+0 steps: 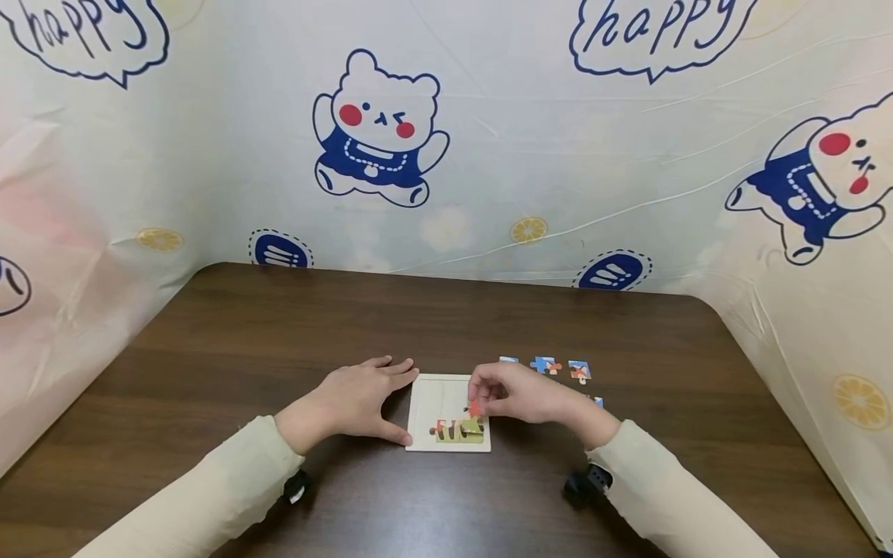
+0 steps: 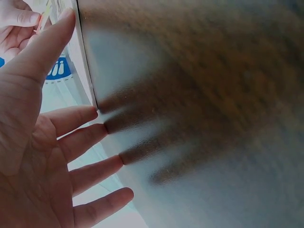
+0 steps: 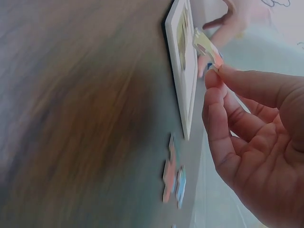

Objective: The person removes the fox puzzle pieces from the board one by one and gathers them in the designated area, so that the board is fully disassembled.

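A pale square puzzle tray [image 1: 429, 395] lies on the table between both hands. Joined jigsaw pieces [image 1: 449, 432], green and brown with some red, fill part of its near side. My left hand [image 1: 357, 401] is spread at the tray's left side, thumb by the near left corner and fingers by the far one. Over the tray's right part, my right hand [image 1: 526, 394] pinches a jigsaw piece [image 3: 207, 47], green and red, between thumb and index finger. In the right wrist view that piece is tilted up beside the tray's surface.
Loose jigsaw pieces with blue and orange parts, such as one piece [image 1: 546, 365] and another [image 1: 580, 371], lie beyond and beside the right hand, partly hidden by it. The brown table [image 1: 349, 318] ends at a patterned cloth [image 1: 488, 178] at the back and sides.
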Motion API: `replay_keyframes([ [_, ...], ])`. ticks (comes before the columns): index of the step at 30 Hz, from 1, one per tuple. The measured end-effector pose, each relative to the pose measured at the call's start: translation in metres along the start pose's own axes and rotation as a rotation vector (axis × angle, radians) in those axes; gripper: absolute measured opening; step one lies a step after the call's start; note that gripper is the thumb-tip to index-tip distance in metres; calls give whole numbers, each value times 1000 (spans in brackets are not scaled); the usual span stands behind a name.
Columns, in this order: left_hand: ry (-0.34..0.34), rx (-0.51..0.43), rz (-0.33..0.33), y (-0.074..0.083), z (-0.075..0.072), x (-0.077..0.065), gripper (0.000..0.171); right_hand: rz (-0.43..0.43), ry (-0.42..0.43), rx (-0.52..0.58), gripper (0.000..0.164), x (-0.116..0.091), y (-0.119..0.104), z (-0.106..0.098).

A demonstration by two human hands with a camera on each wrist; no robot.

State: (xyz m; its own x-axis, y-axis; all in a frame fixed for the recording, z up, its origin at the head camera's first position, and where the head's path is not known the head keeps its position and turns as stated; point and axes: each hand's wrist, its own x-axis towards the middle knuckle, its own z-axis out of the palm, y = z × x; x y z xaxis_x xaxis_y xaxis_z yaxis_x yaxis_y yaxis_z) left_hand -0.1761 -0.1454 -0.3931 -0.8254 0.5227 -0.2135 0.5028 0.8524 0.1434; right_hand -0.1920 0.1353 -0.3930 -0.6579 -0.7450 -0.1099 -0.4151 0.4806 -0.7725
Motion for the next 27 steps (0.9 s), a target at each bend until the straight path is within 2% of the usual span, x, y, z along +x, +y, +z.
replay_keyframes([
  [15, 2, -2, 4, 0, 0, 0, 99, 23, 58, -6, 10, -30, 11, -17],
  [27, 0, 1, 8, -1, 1, 0, 99, 25, 39, -2, 10, -53, 19, -22],
])
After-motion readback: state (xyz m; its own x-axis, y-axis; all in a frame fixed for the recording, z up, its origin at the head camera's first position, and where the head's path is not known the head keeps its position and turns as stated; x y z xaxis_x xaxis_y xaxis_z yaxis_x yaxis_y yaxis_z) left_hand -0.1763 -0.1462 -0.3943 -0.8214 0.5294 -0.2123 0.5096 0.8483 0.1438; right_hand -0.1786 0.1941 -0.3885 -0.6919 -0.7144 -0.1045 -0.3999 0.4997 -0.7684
